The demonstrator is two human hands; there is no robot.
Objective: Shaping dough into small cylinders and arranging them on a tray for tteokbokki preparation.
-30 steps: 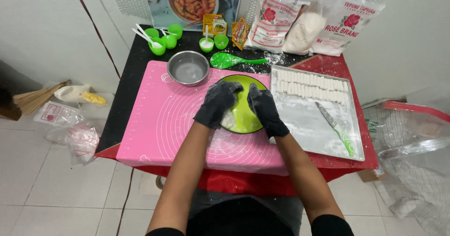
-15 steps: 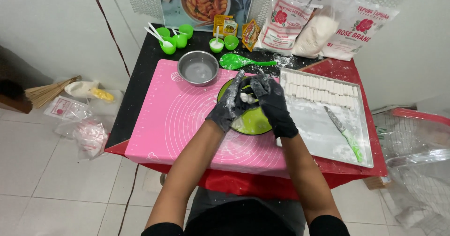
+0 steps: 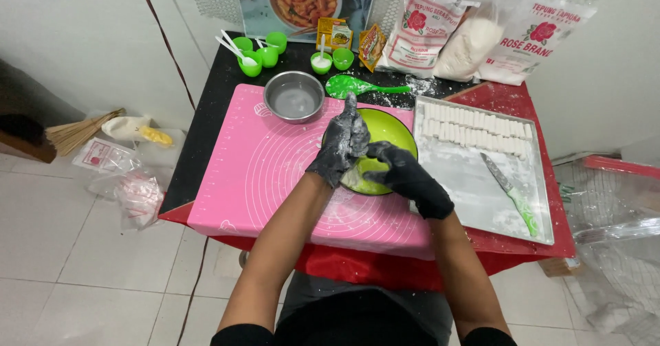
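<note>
Both my hands wear black gloves dusted with white flour and hover over a lime green bowl [image 3: 394, 129] on a pink silicone mat [image 3: 275, 174]. My left hand [image 3: 342, 143] stands upright, its fingers straight and pointing away from me. My right hand [image 3: 407, 179] is curled, with its fingertips against the left palm. A bit of white dough [image 3: 355, 179] shows in the bowl just under the left hand. Whether the right fingers pinch any dough is hidden.
A steel bowl [image 3: 294, 96] and a green spoon [image 3: 354, 85] lie behind the mat. To the right, a metal tray [image 3: 474, 181] holds rows of white dough sticks [image 3: 474, 127] and a green-handled knife [image 3: 510, 193]. Small green cups [image 3: 260, 52] and flour bags [image 3: 474, 33] stand at the back.
My hands have lifted off the bowl and come together. The left hand has turned upright, and the right fingertips now press into its palm.
</note>
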